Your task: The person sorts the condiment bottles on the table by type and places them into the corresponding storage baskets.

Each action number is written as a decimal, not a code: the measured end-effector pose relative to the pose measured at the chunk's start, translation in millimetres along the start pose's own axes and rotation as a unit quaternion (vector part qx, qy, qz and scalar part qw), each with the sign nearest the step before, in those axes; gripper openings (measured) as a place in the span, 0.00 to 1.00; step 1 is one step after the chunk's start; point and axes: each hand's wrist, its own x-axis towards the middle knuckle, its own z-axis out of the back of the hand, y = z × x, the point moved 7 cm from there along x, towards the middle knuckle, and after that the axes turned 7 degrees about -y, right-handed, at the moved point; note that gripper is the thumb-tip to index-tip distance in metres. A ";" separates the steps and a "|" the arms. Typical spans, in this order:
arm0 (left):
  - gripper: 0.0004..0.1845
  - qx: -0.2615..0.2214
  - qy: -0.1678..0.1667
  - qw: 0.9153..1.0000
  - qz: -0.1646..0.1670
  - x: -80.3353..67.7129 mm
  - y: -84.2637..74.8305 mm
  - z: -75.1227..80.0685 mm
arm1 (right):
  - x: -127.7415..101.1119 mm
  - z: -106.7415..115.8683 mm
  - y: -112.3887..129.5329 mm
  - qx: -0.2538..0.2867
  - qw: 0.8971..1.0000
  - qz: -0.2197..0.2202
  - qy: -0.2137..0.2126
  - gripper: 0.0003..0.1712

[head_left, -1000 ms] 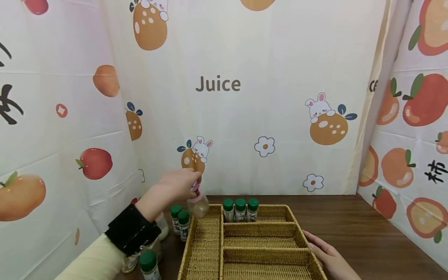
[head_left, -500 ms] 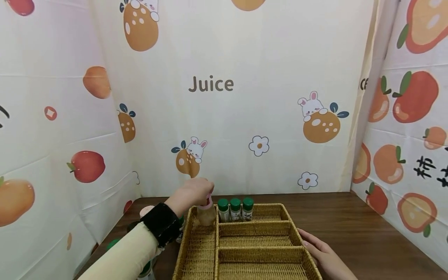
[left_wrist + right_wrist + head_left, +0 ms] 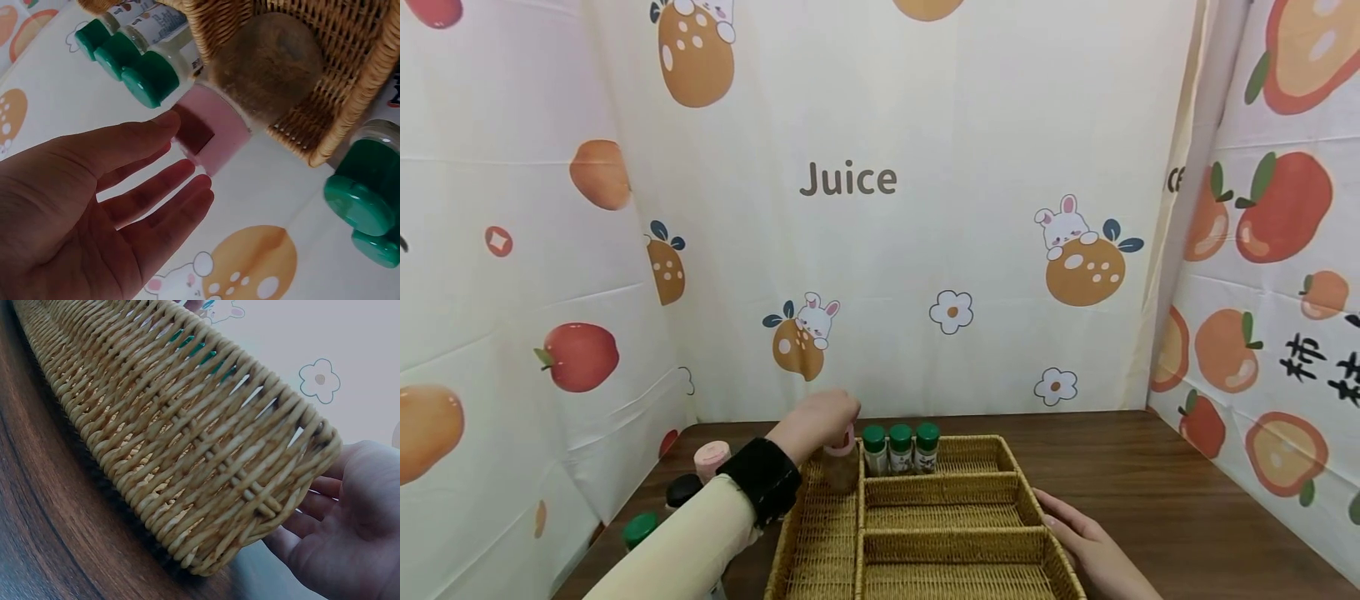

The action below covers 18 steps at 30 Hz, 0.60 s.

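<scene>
On the brown table (image 3: pixel 1120 467), my left hand (image 3: pixel 818 419) has its fingers (image 3: pixel 156 128) relaxed, touching the pink-capped bottle (image 3: pixel 839 462) standing in the wicker basket's (image 3: pixel 947 502) left compartment; my right hand (image 3: pixel 1086 546), fingers straight, rests against the basket's right wall.

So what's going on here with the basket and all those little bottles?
A person's left hand is at the pink cap of a round bottle standing in the wicker basket's long left compartment, fingers nearly straight. Three green-capped jars stand in the back compartment. The right hand rests against the basket's right side.
</scene>
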 end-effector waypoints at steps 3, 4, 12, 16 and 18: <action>0.10 0.003 -0.004 1.000 0.008 -1.8 4.1 -5.9 | 0.6 -1.5 0.6 0.012 1.000 0.004 0.007 0.35; 0.10 0.006 -0.003 1.000 0.010 -2.5 5.6 -7.0 | 0.6 -1.8 0.7 0.015 1.000 0.004 0.009 0.35; 0.11 -0.067 -0.009 0.997 0.022 -26.2 22.0 4.4 | 1.5 -1.6 -0.7 0.008 1.000 0.003 0.006 0.35; 0.12 -0.064 -0.016 0.998 0.022 -46.1 32.5 18.0 | 1.8 0.4 -1.2 -0.016 1.000 -0.001 -0.005 0.37; 0.11 -0.051 -0.018 0.998 0.024 -54.6 37.1 24.9 | 1.8 2.1 -0.6 -0.031 0.999 -0.002 -0.012 0.37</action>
